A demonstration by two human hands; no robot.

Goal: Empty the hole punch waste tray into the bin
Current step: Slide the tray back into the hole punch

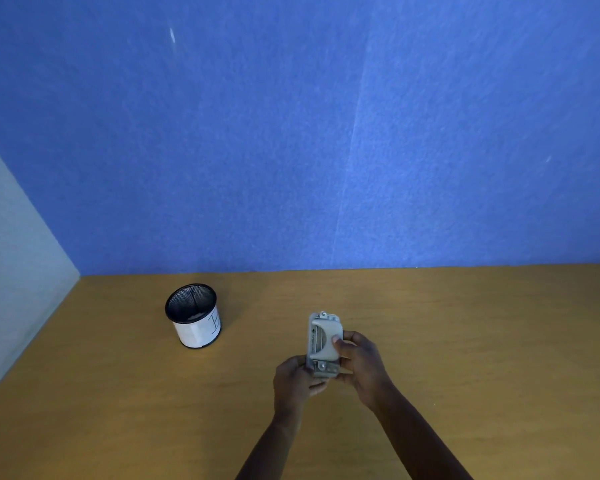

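Observation:
A grey hole punch (pixel 323 342) is held over the wooden desk (pixel 465 341), its long axis pointing away from me. My left hand (pixel 295 381) grips its near left corner from below. My right hand (pixel 359 365) wraps its right side, thumb pressed on the top lever. The waste tray underneath is hidden from view. A small black mesh bin (pixel 194 315) with a white paper wrap stands upright to the left, well apart from both hands; some pale bits lie inside it.
A blue felt partition (pixel 326 133) rises along the desk's back edge. A pale wall (pixel 14 271) closes off the left side. Bare desk surface lies between the bin and the hole punch.

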